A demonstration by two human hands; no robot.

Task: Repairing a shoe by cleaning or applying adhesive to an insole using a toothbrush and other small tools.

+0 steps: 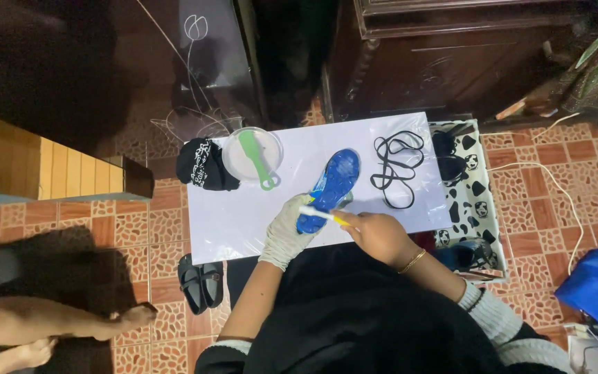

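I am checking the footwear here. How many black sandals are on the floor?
2. Both sandals lie side by side on the tiled floor, just below the white sheet's left part, beside the left arm. Others may be hidden under the sheet.

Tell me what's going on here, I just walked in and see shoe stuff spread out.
A person sits over a white sheet on the tiled floor. Their gloved left hand steadies a blue insole, while the bare right hand holds a small brush against it. Black laces, a black cloth and a clear bowl with a green brush lie on the sheet.
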